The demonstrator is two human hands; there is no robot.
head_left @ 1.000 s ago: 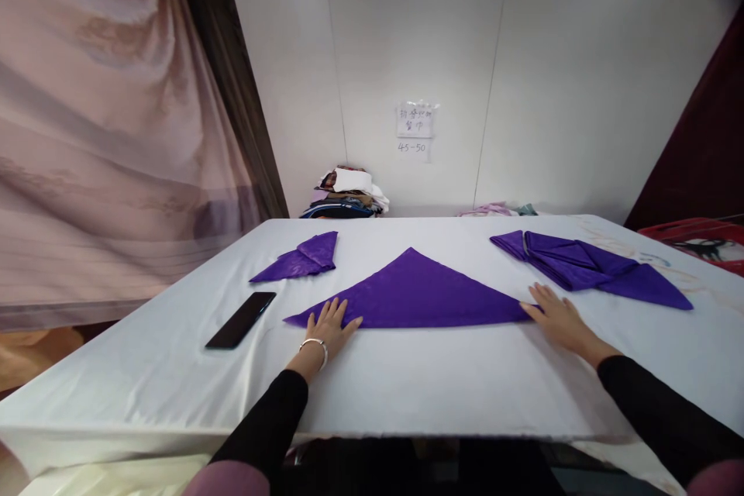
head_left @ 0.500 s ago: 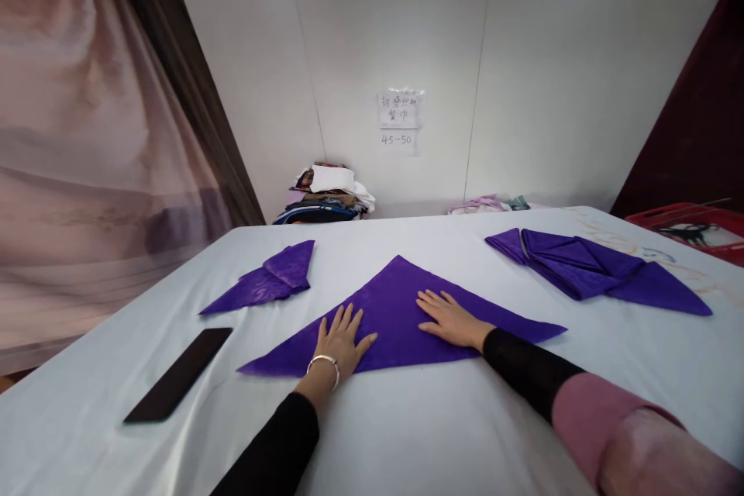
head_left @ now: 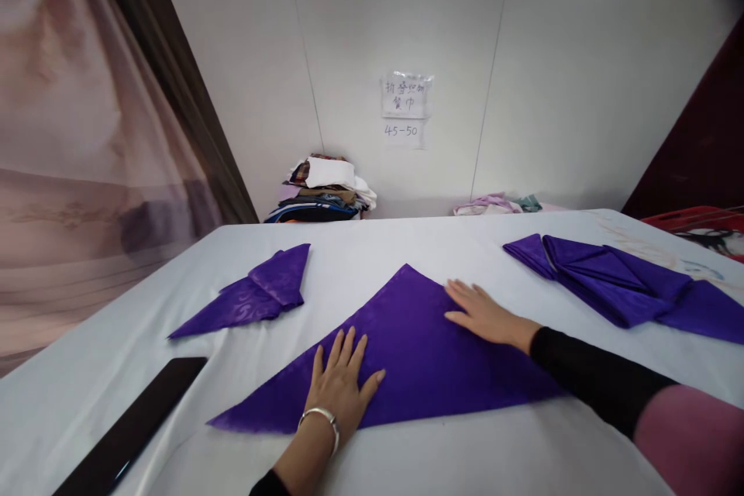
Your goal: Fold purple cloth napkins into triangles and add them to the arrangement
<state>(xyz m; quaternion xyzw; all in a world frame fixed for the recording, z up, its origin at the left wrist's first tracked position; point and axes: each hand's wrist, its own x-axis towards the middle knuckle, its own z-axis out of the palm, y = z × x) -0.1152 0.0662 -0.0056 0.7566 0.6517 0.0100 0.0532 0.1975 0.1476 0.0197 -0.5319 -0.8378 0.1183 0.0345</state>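
Observation:
A purple cloth napkin (head_left: 412, 356) lies on the white-covered table (head_left: 465, 453), folded to a triangle with its peak pointing away from me. My left hand (head_left: 342, 380), with a silver bangle at the wrist, rests flat on the napkin's left half, fingers spread. On the upper right slanting edge lies my right hand (head_left: 482, 314), fingers stretched out and palm down. Neither hand grips anything. The right forearm covers part of the napkin's right corner.
Folded purple napkins lie at the left (head_left: 256, 291) and at the right (head_left: 616, 279). A dark flat case (head_left: 133, 426) is at the left front. Behind the table are a clothes pile (head_left: 325, 190), a wall sign (head_left: 407, 97) and a red basket (head_left: 697, 217).
My right hand has slid away from me and rightward to the napkin's upper edge. My left hand stays flat on the cloth. The view has come closer to the table.

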